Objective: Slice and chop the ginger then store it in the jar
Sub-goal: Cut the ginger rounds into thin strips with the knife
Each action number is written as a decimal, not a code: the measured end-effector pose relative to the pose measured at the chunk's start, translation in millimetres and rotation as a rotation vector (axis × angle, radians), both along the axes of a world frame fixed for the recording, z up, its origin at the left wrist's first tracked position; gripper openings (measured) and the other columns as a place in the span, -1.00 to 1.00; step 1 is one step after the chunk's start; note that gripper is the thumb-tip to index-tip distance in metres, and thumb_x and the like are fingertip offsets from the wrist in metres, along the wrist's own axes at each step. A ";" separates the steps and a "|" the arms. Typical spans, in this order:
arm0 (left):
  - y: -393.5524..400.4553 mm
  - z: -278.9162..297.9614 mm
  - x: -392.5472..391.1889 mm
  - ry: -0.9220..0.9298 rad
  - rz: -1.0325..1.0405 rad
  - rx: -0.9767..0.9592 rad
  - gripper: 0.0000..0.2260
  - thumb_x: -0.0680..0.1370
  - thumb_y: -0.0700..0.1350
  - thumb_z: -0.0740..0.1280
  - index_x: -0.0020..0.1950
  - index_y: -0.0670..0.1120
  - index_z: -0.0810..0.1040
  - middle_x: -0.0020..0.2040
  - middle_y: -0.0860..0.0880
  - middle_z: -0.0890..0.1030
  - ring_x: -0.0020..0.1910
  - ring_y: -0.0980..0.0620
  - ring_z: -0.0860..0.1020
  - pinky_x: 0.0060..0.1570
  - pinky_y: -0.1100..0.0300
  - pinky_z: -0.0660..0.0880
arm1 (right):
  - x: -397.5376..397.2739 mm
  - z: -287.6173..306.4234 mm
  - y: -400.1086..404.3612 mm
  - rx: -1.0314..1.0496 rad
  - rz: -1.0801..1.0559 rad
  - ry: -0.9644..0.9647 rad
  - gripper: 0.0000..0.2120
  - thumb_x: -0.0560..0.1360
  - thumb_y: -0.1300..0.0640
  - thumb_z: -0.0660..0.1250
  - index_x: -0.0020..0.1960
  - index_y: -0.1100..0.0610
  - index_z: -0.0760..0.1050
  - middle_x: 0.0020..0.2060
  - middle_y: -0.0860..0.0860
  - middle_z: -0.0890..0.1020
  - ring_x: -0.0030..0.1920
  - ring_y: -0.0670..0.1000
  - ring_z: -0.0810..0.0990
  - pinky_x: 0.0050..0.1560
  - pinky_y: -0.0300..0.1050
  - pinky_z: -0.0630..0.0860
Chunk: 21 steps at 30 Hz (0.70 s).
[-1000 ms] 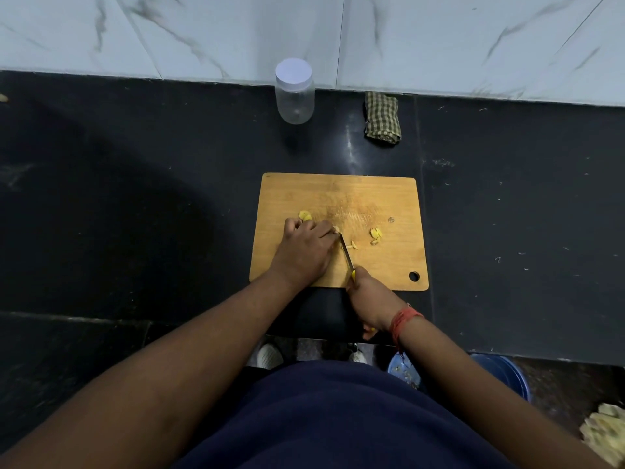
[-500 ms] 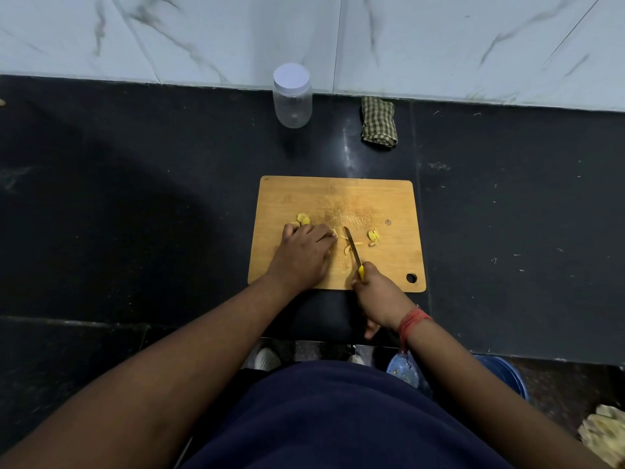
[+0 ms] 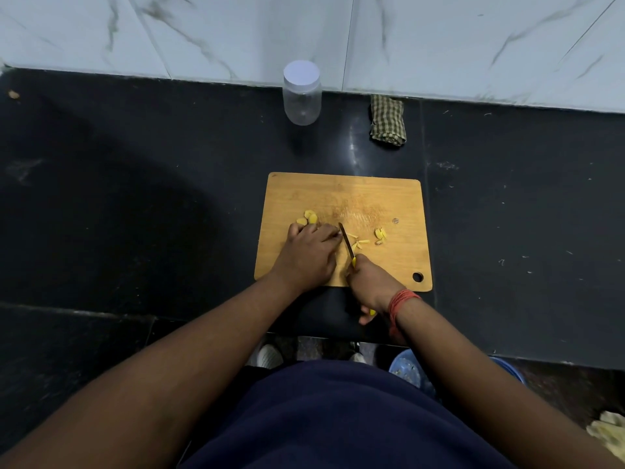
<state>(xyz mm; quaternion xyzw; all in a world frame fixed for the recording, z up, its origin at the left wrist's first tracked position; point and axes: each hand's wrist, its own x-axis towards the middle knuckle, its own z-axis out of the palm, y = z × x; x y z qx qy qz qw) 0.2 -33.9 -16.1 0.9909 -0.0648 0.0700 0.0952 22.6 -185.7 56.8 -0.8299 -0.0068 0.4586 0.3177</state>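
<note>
Black stone counter [image 3: 135, 204] ran beneath a white marble wall, and a wooden cutting board [image 3: 372, 198] lay on it in front of the person. On the board the left hand [image 3: 309, 255] lay knuckles-up with fingers curled, pressing down on ginger hidden beneath its fingertips, while round ginger slices [image 3: 308, 217] lay just beyond it. The right hand [image 3: 370, 286] gripped the yellow handle of a knife [image 3: 346, 243], blade beside the left fingers, with thin ginger strips [image 3: 359, 243] and more cut pieces [image 3: 380, 234] to its right. A lidded clear jar [image 3: 302, 93] stood by the wall, well apart from the board, near a checked cloth [image 3: 388, 121]
</note>
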 end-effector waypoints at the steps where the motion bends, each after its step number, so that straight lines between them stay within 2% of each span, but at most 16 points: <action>1: -0.1 0.0 -0.2 -0.001 -0.001 0.004 -0.63 0.50 -0.02 0.25 0.26 -0.05 0.60 0.24 0.02 0.57 0.09 -0.06 0.54 0.06 -0.04 0.34 | 0.2 -0.7 1.3 -0.011 0.006 -0.002 -0.87 0.63 0.26 0.04 0.16 0.15 0.26 -0.20 0.18 0.44 -0.52 0.07 0.42 -0.59 -0.04 0.53; 8: -1.8 1.0 -2.5 -0.017 -0.013 0.127 -0.59 0.55 0.00 0.11 0.28 -0.06 0.60 0.26 0.02 0.56 -0.01 -0.09 0.56 0.01 -0.04 0.36 | -3.7 -5.6 -2.1 -0.013 0.023 -0.040 -0.83 0.63 0.23 0.01 0.18 0.13 0.29 -0.33 0.18 0.45 -0.51 0.05 0.42 -0.60 -0.16 0.45; 12: -3.6 3.8 -1.3 0.010 -0.014 0.184 -0.60 0.56 0.01 0.12 0.28 -0.06 0.60 0.28 0.01 0.55 -0.03 -0.10 0.57 0.00 -0.04 0.34 | -9.8 -5.7 -8.0 -0.020 0.082 -0.041 -0.78 0.61 0.34 0.03 0.18 0.11 0.27 -0.36 0.12 0.42 -0.51 0.05 0.40 -0.57 -0.15 0.41; 14: -4.0 3.8 -1.7 0.018 -0.011 0.188 -0.61 0.55 0.01 0.16 0.29 -0.06 0.59 0.28 0.01 0.55 -0.03 -0.09 0.57 0.02 -0.05 0.35 | -14.9 -10.2 -13.7 -0.029 0.125 -0.062 -0.84 0.63 0.31 0.04 0.14 0.12 0.28 -0.32 0.11 0.44 -0.46 0.04 0.40 -0.51 -0.13 0.42; 17: -4.3 4.2 -1.9 0.027 -0.007 0.177 -0.63 0.55 0.00 0.20 0.29 -0.05 0.59 0.29 0.01 0.55 -0.02 -0.09 0.57 0.04 -0.05 0.35 | -22.2 -17.2 -23.7 -0.067 0.196 -0.181 -0.90 0.66 0.18 0.03 0.15 0.06 0.24 -0.24 -0.03 0.39 -0.34 -0.13 0.33 -0.30 -0.21 0.37; 19: -4.0 5.2 -2.0 0.037 -0.007 0.166 -0.64 0.56 0.00 0.18 0.29 -0.04 0.59 0.29 0.02 0.54 0.00 -0.08 0.57 0.06 -0.05 0.34 | -28.4 -17.7 -30.9 -0.078 0.195 -0.199 -0.86 0.66 0.17 0.03 0.20 0.10 0.28 -0.24 -0.03 0.40 -0.31 -0.07 0.37 -0.20 -0.15 0.40; 21: -3.4 6.1 -3.0 0.048 -0.007 0.157 -0.61 0.57 0.00 0.14 0.31 -0.04 0.58 0.31 0.02 0.53 0.04 -0.07 0.57 0.08 -0.05 0.32 | -33.5 -15.9 -36.0 -0.061 0.178 -0.197 -0.82 0.65 0.19 0.05 0.22 0.19 0.30 -0.24 0.06 0.46 -0.33 0.02 0.44 -0.29 -0.06 0.42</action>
